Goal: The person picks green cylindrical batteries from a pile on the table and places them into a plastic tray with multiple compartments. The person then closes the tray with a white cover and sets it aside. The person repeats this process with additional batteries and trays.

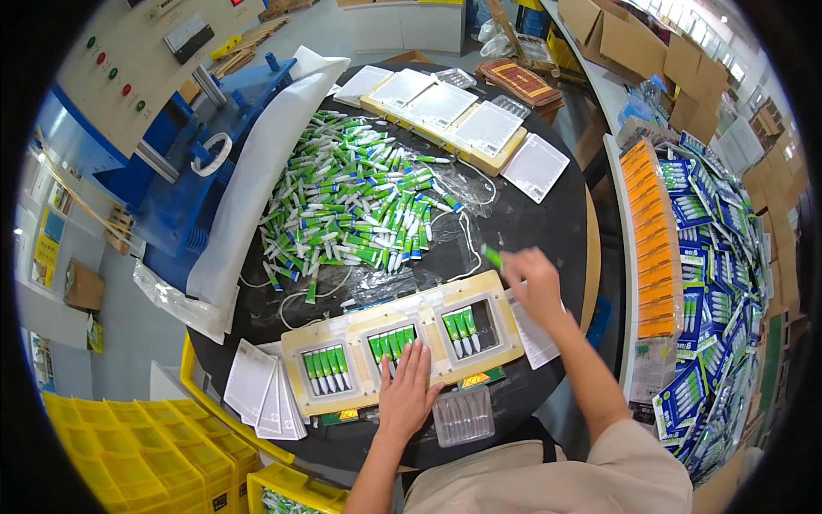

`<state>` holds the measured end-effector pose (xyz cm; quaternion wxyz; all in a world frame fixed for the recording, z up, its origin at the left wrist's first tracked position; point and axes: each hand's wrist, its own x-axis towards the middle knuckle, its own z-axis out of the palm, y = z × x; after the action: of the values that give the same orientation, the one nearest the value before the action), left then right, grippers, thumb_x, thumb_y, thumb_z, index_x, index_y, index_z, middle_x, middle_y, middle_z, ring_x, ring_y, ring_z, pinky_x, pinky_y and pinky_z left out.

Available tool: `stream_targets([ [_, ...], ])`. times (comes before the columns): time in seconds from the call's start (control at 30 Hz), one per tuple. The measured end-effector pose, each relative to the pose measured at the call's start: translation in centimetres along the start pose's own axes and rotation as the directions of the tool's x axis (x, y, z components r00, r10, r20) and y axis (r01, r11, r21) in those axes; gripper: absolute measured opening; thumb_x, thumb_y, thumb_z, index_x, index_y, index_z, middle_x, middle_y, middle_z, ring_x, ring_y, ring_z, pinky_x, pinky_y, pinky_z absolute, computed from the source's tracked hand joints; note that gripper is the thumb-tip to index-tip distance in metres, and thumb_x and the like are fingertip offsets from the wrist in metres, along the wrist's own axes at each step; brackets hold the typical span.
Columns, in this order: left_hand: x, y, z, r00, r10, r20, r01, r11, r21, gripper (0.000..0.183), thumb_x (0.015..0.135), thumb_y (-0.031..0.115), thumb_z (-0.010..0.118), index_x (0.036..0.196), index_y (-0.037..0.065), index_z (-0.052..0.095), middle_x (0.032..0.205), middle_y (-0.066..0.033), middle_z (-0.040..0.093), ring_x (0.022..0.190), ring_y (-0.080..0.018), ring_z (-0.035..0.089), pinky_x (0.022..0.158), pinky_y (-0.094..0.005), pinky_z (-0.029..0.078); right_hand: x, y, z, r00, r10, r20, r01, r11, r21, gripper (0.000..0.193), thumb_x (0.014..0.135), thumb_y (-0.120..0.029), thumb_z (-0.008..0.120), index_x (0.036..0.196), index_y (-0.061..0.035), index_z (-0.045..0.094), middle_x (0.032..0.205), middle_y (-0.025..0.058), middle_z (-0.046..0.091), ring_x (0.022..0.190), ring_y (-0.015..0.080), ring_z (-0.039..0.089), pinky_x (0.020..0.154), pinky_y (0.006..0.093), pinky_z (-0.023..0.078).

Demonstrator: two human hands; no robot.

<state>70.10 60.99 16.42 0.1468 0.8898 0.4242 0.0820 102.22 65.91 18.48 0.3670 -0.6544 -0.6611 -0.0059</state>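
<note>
A cream-coloured tray fixture (357, 347) with three windows lies at the table's near side. Green-and-white squeeze tubes stand in rows in its windows, and the right window has a gap at its right side. My left hand (406, 396) rests flat, fingers stretched out, over the tubes in the middle window and partly covers them. Above the fixture's right end, my right hand (533, 278) is closed on a small green tube (491, 256), whose far end is hidden in the fingers. A large heap of similar tubes (351, 197) lies just beyond the fixture.
White printed cards (257, 390) are fanned at the left, with a clear plastic blister tray (463, 417) near me. Another fixture with cards (432, 107) sits at the far side. Blue machinery (184, 206) stands left, yellow crates (145, 445) lower left, packed blister cards (715, 291) right.
</note>
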Motion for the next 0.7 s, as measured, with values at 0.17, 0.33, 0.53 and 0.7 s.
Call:
stream_targets([
  [0.17,0.1,0.0,0.3,1.0,-0.001,-0.03,0.0,1.0,-0.005,0.076,0.095,0.042,0.064,0.156,0.004,0.037,0.162,-0.0144,0.036,0.151,-0.0293,0.033,0.124,-0.0578,0.014,-7.9,-5.8,-0.8,0.983,-0.183,0.014,0.183,0.974,-0.133,0.024,0.079,-0.006,0.074,0.103,-0.0012,0.075,0.081,0.0081,0.064,0.073,0.0251,0.063,0.062,0.0353,0.052],
  [0.33,-0.1,-0.2,0.1,1.0,0.02,-0.013,-0.02,1.0,-0.006,0.075,0.094,0.039,0.066,0.155,0.005,0.038,0.162,-0.0146,0.037,0.15,-0.03,0.034,0.123,-0.0601,0.013,-8.8,-6.8,1.5,0.993,-0.082,0.086,0.096,0.981,-0.168,0.025,0.082,-0.012,0.075,0.104,-0.0005,0.072,0.099,0.0086,0.066,0.092,0.0255,0.063,0.079,0.0376,0.051],
  [0.53,-0.3,1.2,0.0,0.996,0.058,-0.064,-0.06,0.998,-0.031,0.073,0.093,0.042,0.068,0.151,0.005,0.044,0.158,-0.0153,0.042,0.147,-0.0306,0.039,0.121,-0.0639,0.015,-3.4,-5.9,2.1,0.998,0.004,-0.064,-0.003,1.0,0.013,0.017,0.087,-0.015,0.073,0.099,-0.0033,0.072,0.097,0.0102,0.067,0.091,0.0304,0.063,0.076,0.0417,0.051],
  [0.7,0.5,5.6,0.7,0.958,0.233,-0.168,-0.252,0.962,-0.105,0.059,0.093,0.035,0.07,0.143,0.007,0.054,0.153,-0.0129,0.048,0.144,-0.0266,0.044,0.12,-0.0637,0.022,10.8,-2.1,11.0,0.909,0.391,0.146,-0.398,0.917,0.02,0.038,0.092,-0.04,0.071,0.09,-0.0024,0.076,0.084,0.0203,0.072,0.078,0.0385,0.07,0.07,0.0481,0.054],
])
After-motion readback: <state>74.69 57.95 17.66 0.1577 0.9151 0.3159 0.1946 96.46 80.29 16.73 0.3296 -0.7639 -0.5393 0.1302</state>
